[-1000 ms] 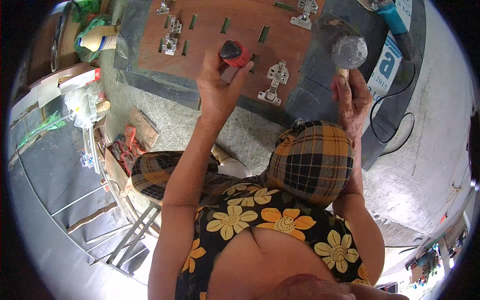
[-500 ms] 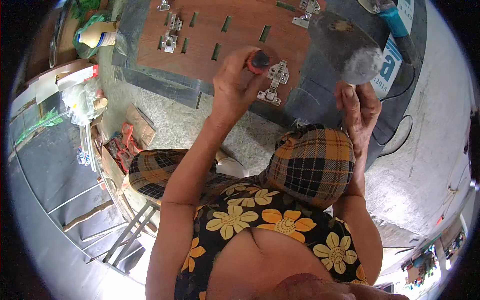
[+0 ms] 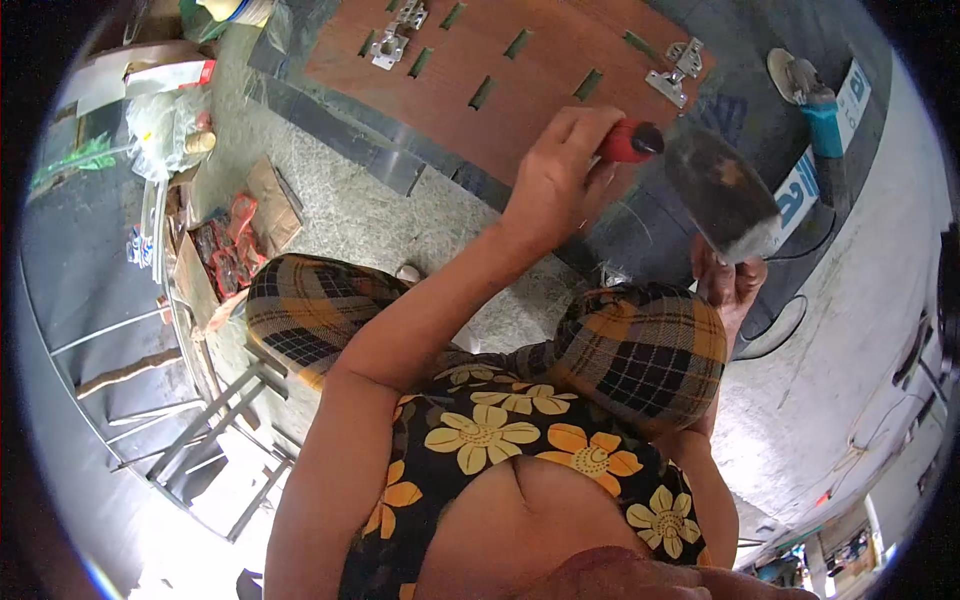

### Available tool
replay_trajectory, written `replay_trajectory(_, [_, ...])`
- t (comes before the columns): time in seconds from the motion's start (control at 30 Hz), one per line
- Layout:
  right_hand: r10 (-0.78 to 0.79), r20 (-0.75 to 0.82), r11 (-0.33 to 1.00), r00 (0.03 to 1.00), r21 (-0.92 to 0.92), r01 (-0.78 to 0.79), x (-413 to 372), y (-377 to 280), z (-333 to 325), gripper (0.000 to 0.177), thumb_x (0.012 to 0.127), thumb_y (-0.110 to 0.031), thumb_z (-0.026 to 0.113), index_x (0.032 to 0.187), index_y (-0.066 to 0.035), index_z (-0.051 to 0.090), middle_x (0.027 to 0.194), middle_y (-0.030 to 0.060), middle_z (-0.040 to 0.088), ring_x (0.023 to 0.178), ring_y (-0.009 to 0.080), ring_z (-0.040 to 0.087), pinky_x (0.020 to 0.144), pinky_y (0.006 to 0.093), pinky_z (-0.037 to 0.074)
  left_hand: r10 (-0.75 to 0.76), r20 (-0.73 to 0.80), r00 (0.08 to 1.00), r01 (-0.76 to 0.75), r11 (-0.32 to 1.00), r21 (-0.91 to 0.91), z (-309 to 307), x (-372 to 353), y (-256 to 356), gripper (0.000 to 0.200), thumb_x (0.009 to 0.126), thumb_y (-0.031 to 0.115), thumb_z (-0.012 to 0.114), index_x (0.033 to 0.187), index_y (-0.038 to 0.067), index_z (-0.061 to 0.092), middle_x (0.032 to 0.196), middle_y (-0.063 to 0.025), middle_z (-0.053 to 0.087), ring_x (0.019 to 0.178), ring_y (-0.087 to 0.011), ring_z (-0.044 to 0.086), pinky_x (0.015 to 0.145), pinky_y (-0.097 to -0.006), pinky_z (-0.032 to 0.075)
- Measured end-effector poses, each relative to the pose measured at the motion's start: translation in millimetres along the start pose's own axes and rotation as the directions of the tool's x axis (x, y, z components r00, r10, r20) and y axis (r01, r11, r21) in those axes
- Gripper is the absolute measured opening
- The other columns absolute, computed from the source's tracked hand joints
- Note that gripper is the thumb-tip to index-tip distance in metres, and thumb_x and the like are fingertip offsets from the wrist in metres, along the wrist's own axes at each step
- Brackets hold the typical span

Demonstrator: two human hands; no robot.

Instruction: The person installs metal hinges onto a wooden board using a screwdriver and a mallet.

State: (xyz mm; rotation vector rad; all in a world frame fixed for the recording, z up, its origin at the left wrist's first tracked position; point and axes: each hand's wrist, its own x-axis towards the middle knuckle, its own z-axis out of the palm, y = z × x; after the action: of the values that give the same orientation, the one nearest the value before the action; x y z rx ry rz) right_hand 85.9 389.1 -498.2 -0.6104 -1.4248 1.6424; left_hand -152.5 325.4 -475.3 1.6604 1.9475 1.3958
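A reddish-brown slotted board (image 3: pixel 450 90) lies on a dark work surface. My left hand (image 3: pixel 565 175) is wrapped round a red-handled tool (image 3: pixel 628 141) with a black end, held over the board's near right part; the tool's lower end is hidden. Farther right, my right hand (image 3: pixel 728 280) grips a mallet (image 3: pixel 722 195) by its handle, its dark head raised beside the red tool but apart from it. Metal hinges sit on the board, one at the back right (image 3: pixel 677 72) and others at the left (image 3: pixel 392 45).
A teal power tool (image 3: pixel 822 120) and its black cable (image 3: pixel 790 325) are at the right. On the left are a cardboard box of red items (image 3: pixel 228 250), a clear plastic bag (image 3: pixel 165 130) and metal frames (image 3: pixel 200 420). Plaid-covered knees (image 3: pixel 640 350) are near the surface's edge.
The view has shifted. My left hand has moved right across the board with the red tool, and the near right hinge is now out of sight. The mallet has tilted and is lower in view.
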Motion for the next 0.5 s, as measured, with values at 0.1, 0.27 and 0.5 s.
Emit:
replay_trajectory(0.1, [0.002,-0.146,0.998,0.989,0.055,0.006,-6.3,-6.4,12.9,0.014,0.095,-0.022,0.064,0.088,-0.01,0.065,0.064,0.0004,0.048,0.055,0.0126,0.043,0.046,0.0259,0.033,0.023,-0.014,1.0,-0.023,1.0,-0.004,8.4,-1.9,2.9,0.055,0.069,-0.005,0.073,0.12,0.005,0.055,0.108,-0.0173,0.059,0.098,-0.038,0.061,0.08,-0.0438,0.053])
replay_trajectory(0.27, [0.009,-0.187,0.999,0.982,-0.037,-0.016,-13.1,-8.3,-3.0,0.016,0.093,-0.024,0.065,0.088,-0.009,0.064,0.069,0.0023,0.056,0.052,0.0111,0.046,0.042,0.0253,0.034,0.005,-0.032,0.999,-0.005,1.0,-0.003,15.6,-1.8,7.5,0.052,0.068,-0.005,0.073,0.116,0.004,0.056,0.103,-0.0158,0.059,0.093,-0.0359,0.062,0.077,-0.0432,0.053])
replay_trajectory(0.5, [0.004,-0.173,0.998,0.985,-0.065,-0.015,-15.1,-8.7,-12.0,0.013,0.091,-0.021,0.066,0.087,-0.009,0.062,0.071,0.0028,0.059,0.054,0.011,0.051,0.042,0.0266,0.036,-0.01,-0.004,1.0,0.01,1.0,-0.015,23.7,-5.3,3.1,0.053,0.073,0.003,0.075,0.121,0.007,0.056,0.11,-0.0155,0.061,0.101,-0.0368,0.062,0.083,-0.0427,0.053])
